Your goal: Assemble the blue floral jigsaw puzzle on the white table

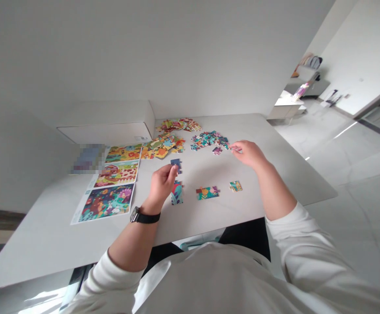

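My left hand [163, 184], with a black watch on its wrist, pinches a dark blue puzzle piece [177, 162] between thumb and finger. Just below that piece lies a joined red and teal section [177, 196], partly covered by the hand. My right hand [247, 152] is at the right edge of a pile of teal and purple puzzle pieces [211, 138]. Its fingers are stretched and slightly apart, with nothing visible in them. A loose purple piece [217, 150] lies beside that pile. Nearer me are a joined strip of pieces [207, 192] and a single piece [235, 186].
Two more puzzle piles, one orange and yellow [163, 146], one red and green [179, 124], lie toward the wall. Printed picture sheets [107, 203] are at left, before a long white box [107, 131]. The white table's [294, 174] right edge borders a tiled floor.
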### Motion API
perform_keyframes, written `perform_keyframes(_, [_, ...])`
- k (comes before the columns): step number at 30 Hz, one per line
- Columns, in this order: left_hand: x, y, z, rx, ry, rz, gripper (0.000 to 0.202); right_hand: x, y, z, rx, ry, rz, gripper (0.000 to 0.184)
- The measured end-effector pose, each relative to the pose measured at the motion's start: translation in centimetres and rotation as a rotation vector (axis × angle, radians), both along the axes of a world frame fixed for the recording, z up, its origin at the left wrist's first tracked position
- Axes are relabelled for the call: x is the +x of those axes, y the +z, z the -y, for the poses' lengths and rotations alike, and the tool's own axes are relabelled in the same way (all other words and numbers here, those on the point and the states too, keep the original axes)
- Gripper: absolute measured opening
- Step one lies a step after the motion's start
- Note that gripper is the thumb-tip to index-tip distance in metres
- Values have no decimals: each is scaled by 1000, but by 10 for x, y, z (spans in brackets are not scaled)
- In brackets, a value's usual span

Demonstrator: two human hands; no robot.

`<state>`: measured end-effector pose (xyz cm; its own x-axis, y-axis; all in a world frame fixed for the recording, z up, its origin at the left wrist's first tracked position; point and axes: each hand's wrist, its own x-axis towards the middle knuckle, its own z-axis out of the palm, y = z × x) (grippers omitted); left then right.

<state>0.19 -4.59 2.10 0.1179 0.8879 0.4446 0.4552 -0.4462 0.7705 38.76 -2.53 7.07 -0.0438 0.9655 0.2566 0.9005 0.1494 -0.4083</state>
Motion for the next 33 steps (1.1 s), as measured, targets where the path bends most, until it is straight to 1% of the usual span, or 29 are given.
perform_keyframes(2, [-3,0,0,-69,61,109,65,-4,-4,-16,-22,-57,17,26])
perform_keyframes(3, [-3,1,1,-97,76,164,70,-7,-9,-23,-26,-83,21,25])
perform_keyframes(5, [-2,5,2,-137,74,244,75,-15,-27,-36,-8,-126,13,24])
perform_keyframes(8, [1,11,4,-176,41,297,76,-26,-60,-49,64,-117,-2,16])
perform_keyframes(10, [3,13,5,-194,37,326,74,-30,-79,-53,91,-118,13,14])
perform_keyframes(11, [4,13,5,-196,39,341,73,-31,-85,-55,96,-126,20,15])
perform_keyframes(13, [6,13,6,-195,39,356,72,-33,-92,-58,89,-153,34,17])
perform_keyframes(18, [12,13,7,-200,21,338,71,-38,-89,-64,17,-174,98,13])
perform_keyframes(21, [12,11,6,-199,11,334,70,-39,-86,-63,0,-148,87,10])
perform_keyframes(24, [10,9,3,-195,1,344,67,-39,-82,-58,23,-92,44,12])
perform_keyframes(27, [7,7,0,-195,-15,377,57,-41,-73,-45,76,23,-12,18])
perform_keyframes(30, [8,3,-3,-243,-73,459,46,-52,-58,-25,152,193,-69,25])
perform_keyframes(33, [11,-2,-5,-334,-174,514,51,-72,-42,-3,236,382,-114,30])
